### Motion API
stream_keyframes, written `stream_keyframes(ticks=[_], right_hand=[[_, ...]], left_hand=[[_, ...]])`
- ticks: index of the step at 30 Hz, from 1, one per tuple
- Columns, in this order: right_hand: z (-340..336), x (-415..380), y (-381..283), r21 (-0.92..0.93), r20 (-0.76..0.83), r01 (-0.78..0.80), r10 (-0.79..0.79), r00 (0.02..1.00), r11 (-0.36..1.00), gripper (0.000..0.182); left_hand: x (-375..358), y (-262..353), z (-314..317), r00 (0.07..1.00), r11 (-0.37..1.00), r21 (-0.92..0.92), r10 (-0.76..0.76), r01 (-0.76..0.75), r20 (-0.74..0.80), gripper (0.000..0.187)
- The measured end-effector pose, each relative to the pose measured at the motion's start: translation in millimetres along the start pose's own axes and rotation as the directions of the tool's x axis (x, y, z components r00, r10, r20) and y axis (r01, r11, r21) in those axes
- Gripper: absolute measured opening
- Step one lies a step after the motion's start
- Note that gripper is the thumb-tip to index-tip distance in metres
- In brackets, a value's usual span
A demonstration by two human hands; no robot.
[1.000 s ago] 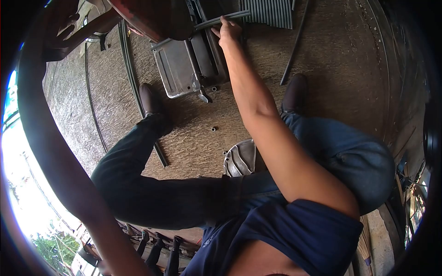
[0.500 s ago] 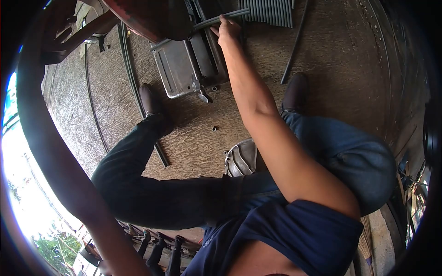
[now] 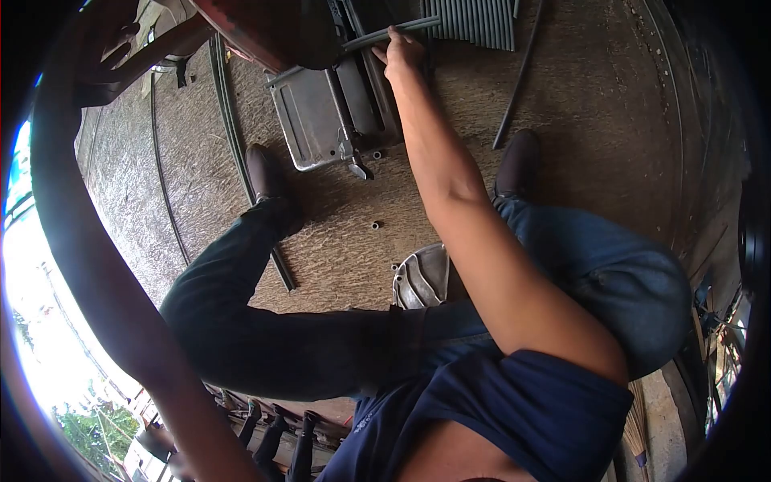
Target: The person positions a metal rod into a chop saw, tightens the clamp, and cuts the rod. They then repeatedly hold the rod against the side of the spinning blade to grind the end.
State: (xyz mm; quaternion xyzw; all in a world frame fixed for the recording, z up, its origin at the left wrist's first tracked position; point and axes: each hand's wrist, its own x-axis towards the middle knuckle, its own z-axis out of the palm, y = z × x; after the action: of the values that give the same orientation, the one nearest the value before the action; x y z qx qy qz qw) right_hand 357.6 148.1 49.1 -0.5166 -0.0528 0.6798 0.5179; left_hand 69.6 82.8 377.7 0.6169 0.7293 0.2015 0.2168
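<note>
Where the machine base point(image 3: 303, 124) sits on the floor point(image 3: 337, 261) in the head view, a red housing point(image 3: 257, 32) overhangs its upper part and is cut off by the top edge.

Right hand point(image 3: 404, 55): at the upper right of the base, grasping a grey tube point(image 3: 426, 23); the underside of the grip is hidden.

Grey tube: slanting across the top of the base, its outer end bare beyond the hand, its inner length lost behind the housing. A grey stub point(image 3: 281, 78) shows at the base's upper left; whether it belongs to the same tube cannot be told.

Left hand point(image 3: 116, 46): well to the left of the base, in deep shadow beside a brownish bar point(image 3: 165, 56); fingers bent, but whether they clasp the bar cannot be made out.

Row of rods point(image 3: 470, 24): right of the base, side by side, cropped above. Single dark rod point(image 3: 520, 80): farther right. Long bars point(image 3: 227, 112): left of the base, partly behind a shoe point(image 3: 261, 170).

Short tube piece point(image 3: 376, 226): below the base, loose. Ribbed metal cover point(image 3: 419, 277): lower still, partly masked by the right forearm and thigh.
</note>
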Motion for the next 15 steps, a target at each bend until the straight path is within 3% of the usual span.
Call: stream_keyframes(ticks=[11, 15], right_hand=[[4.3, 3.6, -2.1, 0.015, -0.052, -0.007, 0.008, 0.999, 1.000, 0.024], [1.3, 6.8, -3.3, 0.029, 0.001, 0.026, -0.026, 1.000, 0.999, 0.022]], left_hand=[[-39.3, 18.7, -1.8, 0.998, 0.993, 0.115, -0.002, 0.008, -0.060, 0.037], [-56.6, 28.1, -7.2, 0.995, 0.986, 0.167, -0.011, 0.027, -0.097, 0.036]])
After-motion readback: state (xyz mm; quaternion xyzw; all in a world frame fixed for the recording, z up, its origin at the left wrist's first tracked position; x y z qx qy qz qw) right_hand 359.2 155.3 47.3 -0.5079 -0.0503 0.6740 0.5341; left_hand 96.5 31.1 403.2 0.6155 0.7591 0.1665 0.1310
